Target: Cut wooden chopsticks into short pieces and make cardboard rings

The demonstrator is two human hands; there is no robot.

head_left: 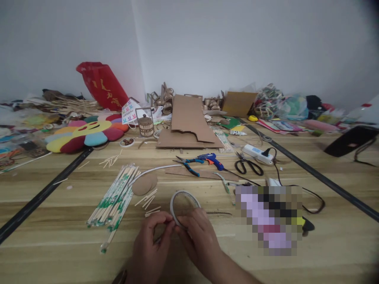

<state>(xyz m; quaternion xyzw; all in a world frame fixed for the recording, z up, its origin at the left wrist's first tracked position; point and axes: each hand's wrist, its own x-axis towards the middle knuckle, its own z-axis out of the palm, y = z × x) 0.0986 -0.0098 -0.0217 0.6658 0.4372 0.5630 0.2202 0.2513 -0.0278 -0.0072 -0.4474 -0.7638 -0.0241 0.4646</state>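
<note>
A narrow pale strip [172,205], bent into a loop, stands upright between my hands near the table's front. My left hand [155,238] pinches its lower left part between thumb and fingers. On the other side, my right hand [199,232] is closed around the bottom of the loop, its fingers covering part of it. Just beyond lie short wooden sticks [149,199] and round cardboard discs [143,184]. Bundles of wrapped chopsticks [114,195] are to the left. Another curved pale strip [154,169] rests across them.
Blue-handled pliers [189,165], a glue gun [211,159], black scissors [248,163] and a power strip [257,153] lie further back. Cardboard sheets [192,118] and a small wooden-stick bucket [146,126] stand behind. A flower cushion [89,133] is at left; a pixelated patch [269,221] at right.
</note>
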